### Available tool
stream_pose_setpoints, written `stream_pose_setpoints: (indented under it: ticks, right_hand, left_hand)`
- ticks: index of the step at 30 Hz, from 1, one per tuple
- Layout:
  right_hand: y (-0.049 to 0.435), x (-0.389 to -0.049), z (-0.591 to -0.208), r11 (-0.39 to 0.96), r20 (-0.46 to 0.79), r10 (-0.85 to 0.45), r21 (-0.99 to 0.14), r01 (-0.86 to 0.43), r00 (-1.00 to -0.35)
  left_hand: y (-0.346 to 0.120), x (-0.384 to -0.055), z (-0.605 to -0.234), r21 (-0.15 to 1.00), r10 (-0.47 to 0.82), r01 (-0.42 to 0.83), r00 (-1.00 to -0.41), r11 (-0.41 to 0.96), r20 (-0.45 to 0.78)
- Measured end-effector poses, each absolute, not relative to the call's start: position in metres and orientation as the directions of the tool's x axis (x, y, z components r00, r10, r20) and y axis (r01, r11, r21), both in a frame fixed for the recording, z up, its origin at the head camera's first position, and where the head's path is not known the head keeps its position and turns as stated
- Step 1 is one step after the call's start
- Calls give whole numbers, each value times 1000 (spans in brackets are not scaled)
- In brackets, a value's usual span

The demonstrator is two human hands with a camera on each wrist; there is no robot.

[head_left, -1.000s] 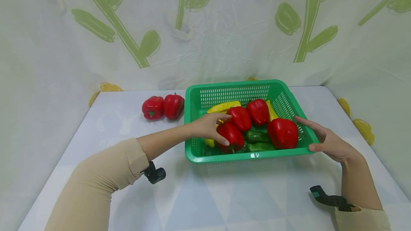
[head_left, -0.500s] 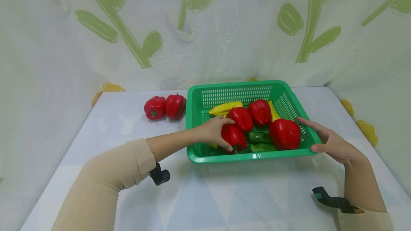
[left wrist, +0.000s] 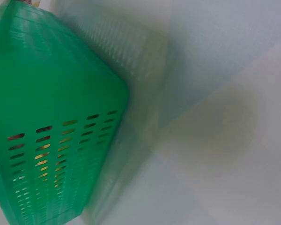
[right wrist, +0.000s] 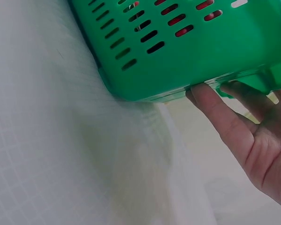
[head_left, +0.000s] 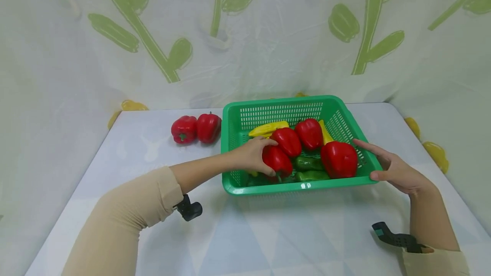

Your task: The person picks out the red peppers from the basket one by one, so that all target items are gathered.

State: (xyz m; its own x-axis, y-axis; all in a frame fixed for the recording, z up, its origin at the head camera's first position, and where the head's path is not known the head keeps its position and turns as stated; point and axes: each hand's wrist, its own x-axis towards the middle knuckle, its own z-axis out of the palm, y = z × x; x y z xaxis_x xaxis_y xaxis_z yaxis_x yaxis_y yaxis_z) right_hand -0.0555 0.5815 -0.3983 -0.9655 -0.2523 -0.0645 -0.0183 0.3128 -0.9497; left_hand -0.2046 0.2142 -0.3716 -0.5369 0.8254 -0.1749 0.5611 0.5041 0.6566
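Note:
A green plastic basket [head_left: 303, 185] with slotted walls stands on the table, holding red bell peppers. My left hand [head_left: 251, 155] reaches over its left side. Thumb and fingers curl round the red bell pepper [head_left: 279, 163] nearest the front left. At the basket's right end my right hand [head_left: 397, 171] holds the rim, with the thumb near the front corner and a finger further back. Fingers [right wrist: 220, 112] of that hand lie against the basket's outside in the right wrist view. The left wrist view shows the basket's outer wall [left wrist: 61, 98]; my left hand is hidden there.
Two red bell peppers [head_left: 184, 129] lie on the table beside the basket's left wall. Inside it are more red bell peppers [head_left: 339, 159], green peppers [head_left: 311, 176] and long yellow vegetables [head_left: 268, 128]. A leaf-patterned curtain [head_left: 284, 33] hangs behind and around the table.
My left hand has moved slightly to the right and closed further round the front-left red bell pepper. My right hand stays on the basket's rim.

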Motion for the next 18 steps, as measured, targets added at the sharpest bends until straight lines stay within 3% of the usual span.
stream_pose_setpoints:
  ticks: [18]
  right_hand:
    - [581, -55, -397, 325, -81, -243, -946, -2, -967]
  left_hand:
    - [184, -214, -348, 742, 736, 430, -666, 515, -125]
